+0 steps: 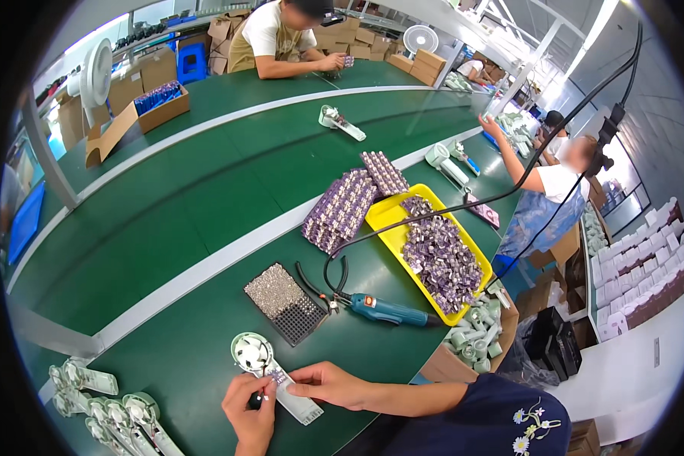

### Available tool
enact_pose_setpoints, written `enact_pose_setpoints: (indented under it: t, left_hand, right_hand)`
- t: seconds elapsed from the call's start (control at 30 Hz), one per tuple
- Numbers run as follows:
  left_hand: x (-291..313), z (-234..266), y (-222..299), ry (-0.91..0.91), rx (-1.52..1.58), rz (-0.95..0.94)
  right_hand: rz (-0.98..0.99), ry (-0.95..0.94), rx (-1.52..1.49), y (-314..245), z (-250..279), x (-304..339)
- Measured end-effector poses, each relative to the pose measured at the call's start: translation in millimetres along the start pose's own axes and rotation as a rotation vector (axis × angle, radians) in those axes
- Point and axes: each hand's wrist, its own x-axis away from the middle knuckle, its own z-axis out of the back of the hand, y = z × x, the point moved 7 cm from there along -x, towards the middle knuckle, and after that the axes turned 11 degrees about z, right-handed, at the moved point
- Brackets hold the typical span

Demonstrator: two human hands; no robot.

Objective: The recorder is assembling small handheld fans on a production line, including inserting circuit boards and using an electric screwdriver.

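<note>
Lower centre of the frame: we see both hands meeting over a small handheld fan body, pale green round head with a white flat handle, lying on the green table. The left hand is curled closed, fingertips pinching the handle near the head; a small dark item shows at its fingers, too small for us to tell what. The right hand comes in from the right, thumb and forefinger pinched on a small purple circuit board set against the handle.

Just above the hands, centre frame: a dark tray of small metal parts, partly filled, and to its right a blue electric screwdriver lying flat, its black cable looping up toward the upper right. Black-handled cutters lie between tray and screwdriver.

Centre right: a yellow tray heaped with purple boards, and left of it flat stacked panels of purple boards on the table. Lower right of the tray, a cardboard box of pale green fan parts.

Lower left corner: a row of finished fan bodies. Upper frame: a person in a white shirt at the far side; another person at right.
</note>
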Motion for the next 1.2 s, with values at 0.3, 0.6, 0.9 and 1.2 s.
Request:
enact_pose_setpoints:
  t: [0.3,0.6,0.9,1.2]
  left_hand:
    - [-2.7,2.8,-7.4,0.030,-0.005,0.011]
    - [5.4,-0.2,-5.7,0.047,0.010,0.056]
    - [-11.3,-0.5,15.3,-0.035,-0.029,-0.014]
    - [-0.3,4.1,-9.4,-0.022,0.055,0.127]
  right_hand:
    - [0.035,-0.002,0.012,-4.9,-2.7,-5.0]
    - [0.050,-0.015,-0.009,0.6,-3.7,0.9]
    - [0.668,0.266,0.957,-115.3,1.1,33.2]
    - [0.778,-0.244,1.130,-99.7,-52.9,-16.0]
